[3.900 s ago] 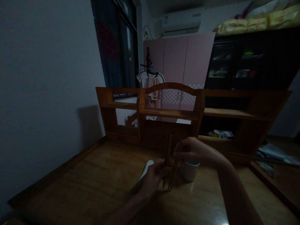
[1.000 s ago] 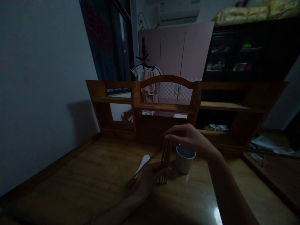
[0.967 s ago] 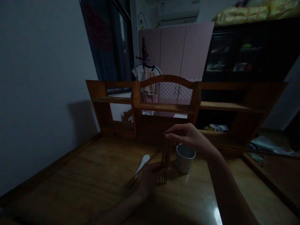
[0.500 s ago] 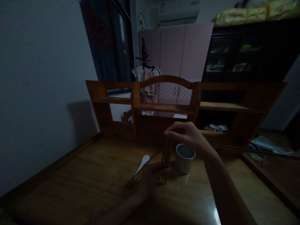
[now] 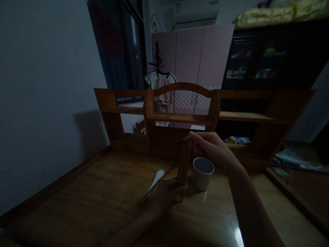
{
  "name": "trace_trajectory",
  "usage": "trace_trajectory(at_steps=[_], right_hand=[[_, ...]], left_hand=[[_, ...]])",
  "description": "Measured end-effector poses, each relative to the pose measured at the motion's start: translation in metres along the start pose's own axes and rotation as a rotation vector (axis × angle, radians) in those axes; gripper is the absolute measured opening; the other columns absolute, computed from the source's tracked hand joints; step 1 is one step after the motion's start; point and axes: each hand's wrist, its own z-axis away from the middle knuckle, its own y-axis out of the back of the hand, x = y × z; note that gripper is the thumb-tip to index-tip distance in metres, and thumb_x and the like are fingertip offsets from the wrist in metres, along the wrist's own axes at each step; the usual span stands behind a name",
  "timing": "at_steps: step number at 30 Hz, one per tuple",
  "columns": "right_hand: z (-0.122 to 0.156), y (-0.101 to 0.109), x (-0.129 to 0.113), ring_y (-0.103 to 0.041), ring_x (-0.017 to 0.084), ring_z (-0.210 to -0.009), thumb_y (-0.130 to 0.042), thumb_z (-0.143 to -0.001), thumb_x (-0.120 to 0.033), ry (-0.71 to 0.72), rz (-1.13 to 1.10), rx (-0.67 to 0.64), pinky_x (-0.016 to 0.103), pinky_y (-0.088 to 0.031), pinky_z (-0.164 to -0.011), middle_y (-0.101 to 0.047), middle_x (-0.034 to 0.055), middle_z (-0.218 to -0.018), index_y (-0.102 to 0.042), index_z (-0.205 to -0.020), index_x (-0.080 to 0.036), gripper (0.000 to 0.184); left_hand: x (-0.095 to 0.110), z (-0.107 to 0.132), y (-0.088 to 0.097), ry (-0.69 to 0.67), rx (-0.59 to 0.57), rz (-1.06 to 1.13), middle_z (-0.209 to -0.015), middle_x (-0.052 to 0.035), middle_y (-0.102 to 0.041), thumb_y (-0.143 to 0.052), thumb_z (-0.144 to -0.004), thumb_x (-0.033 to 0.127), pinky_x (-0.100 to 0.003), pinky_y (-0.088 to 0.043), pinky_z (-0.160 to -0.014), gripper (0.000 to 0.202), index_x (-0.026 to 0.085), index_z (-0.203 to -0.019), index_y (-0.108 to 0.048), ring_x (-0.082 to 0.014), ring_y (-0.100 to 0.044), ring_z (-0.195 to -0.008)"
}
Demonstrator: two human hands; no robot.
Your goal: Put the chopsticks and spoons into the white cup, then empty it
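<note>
Wooden desk point(image 5: 102, 206) fills the lower view, its glossy top catching a light patch near the right forearm. At its back edge stands a wooden shelf unit point(image 5: 185, 118) with an arched middle section; through its openings show pink wardrobe doors point(image 5: 200, 58) and clothes on a hanger point(image 5: 161, 87). A dark glass-front cabinet point(image 5: 257, 65) stands behind on the right, an air conditioner point(image 5: 196, 12) above.

A bundle of wooden chopsticks point(image 5: 183, 171) stands nearly upright on the desk, tips down. The left hand point(image 5: 166, 195) is clenched round its lower part; the right hand point(image 5: 212, 149) pinches the upper ends from above. Just right of the bundle, close under the right hand, sits a white cup point(image 5: 203, 173), upright and open. A white spoon point(image 5: 156, 178) lies just left of the left hand, with further chopsticks point(image 5: 146, 197) slanting beside it, partly hidden by that hand in the dim light.
</note>
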Motion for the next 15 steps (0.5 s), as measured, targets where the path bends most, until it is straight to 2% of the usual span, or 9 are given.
trace_trajectory(at_steps=[3,5,9,15], right_hand=[[0.0023,0.0033,-0.0014,-0.053,0.011,-0.056,-0.057,-0.089,-0.053,-0.023,0.07,-0.072,0.019,-0.037,-0.046,-0.058,0.0013,-0.063,-0.072,-0.094,-0.015,0.041],[0.0025,0.0031,-0.0008,-0.058,0.014,-0.064,-0.063,-0.086,-0.049,0.013,0.106,-0.099,0.021,-0.042,-0.052,-0.064,0.0028,-0.073,-0.072,-0.094,-0.017,0.034],[0.0002,0.0001,0.0025,-0.063,0.018,-0.081,-0.068,-0.084,-0.04,0.131,0.171,-0.076,0.025,-0.047,-0.068,-0.069,0.0041,-0.088,-0.074,-0.09,-0.018,0.023],[-0.0003,-0.0018,0.0036,-0.063,0.017,-0.08,-0.067,-0.086,-0.038,0.15,0.189,-0.039,0.025,-0.046,-0.068,-0.068,0.0036,-0.087,-0.074,-0.088,-0.018,0.021]], left_hand=[[0.0011,0.0003,0.0,0.006,-0.001,-0.001,-0.084,-0.0052,-0.075,-0.075,-0.071,0.04,-0.032,-0.051,-0.075,0.028,0.016,-0.085,-0.077,-0.0259,-0.067,-0.083],[-0.0004,0.0004,0.0002,0.006,-0.007,0.022,-0.085,-0.0061,-0.075,-0.074,-0.071,0.04,-0.033,-0.051,-0.075,0.03,0.015,-0.087,-0.077,-0.026,-0.067,-0.084],[-0.0043,-0.0002,0.0007,-0.006,-0.019,0.059,-0.088,-0.007,-0.075,-0.074,-0.073,0.038,-0.032,-0.051,-0.077,0.028,0.015,-0.089,-0.076,-0.0262,-0.068,-0.086],[-0.0018,0.0003,0.0006,-0.003,-0.01,0.044,-0.086,-0.006,-0.075,-0.075,-0.072,0.035,-0.032,-0.051,-0.077,0.024,0.015,-0.086,-0.077,-0.0261,-0.068,-0.085]])
